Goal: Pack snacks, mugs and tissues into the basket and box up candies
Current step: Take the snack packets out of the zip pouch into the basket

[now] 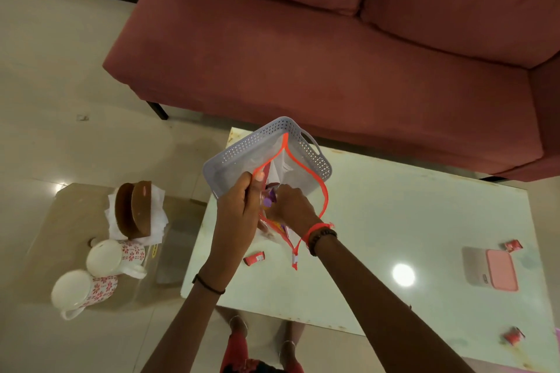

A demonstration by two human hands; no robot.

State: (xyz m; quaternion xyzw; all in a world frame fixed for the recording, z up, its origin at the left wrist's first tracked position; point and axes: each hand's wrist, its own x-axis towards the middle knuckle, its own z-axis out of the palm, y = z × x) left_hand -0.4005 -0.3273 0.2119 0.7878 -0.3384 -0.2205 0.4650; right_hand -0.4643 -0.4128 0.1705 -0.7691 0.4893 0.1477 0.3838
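Note:
A clear zip pouch (306, 172) with an orange-red zipper edge hangs open over the grey perforated basket (242, 151) on the pale table (394, 221). My left hand (236, 209) pinches the pouch's near rim. My right hand (291, 206) is inside the pouch, closed around a purple snack packet (269, 198). Two white mugs with red flower print (115, 254) (81, 291) and a brown tissue holder with white tissues (136, 212) stand on a low side table at the left. Red candies (254, 258) (301, 245) (514, 337) lie on the table near a pink-lidded box (500, 269).
A dark red sofa (333, 54) runs along the far side of the table. The glass side table (45, 245) sits on the tiled floor to the left. My feet show under the table's near edge.

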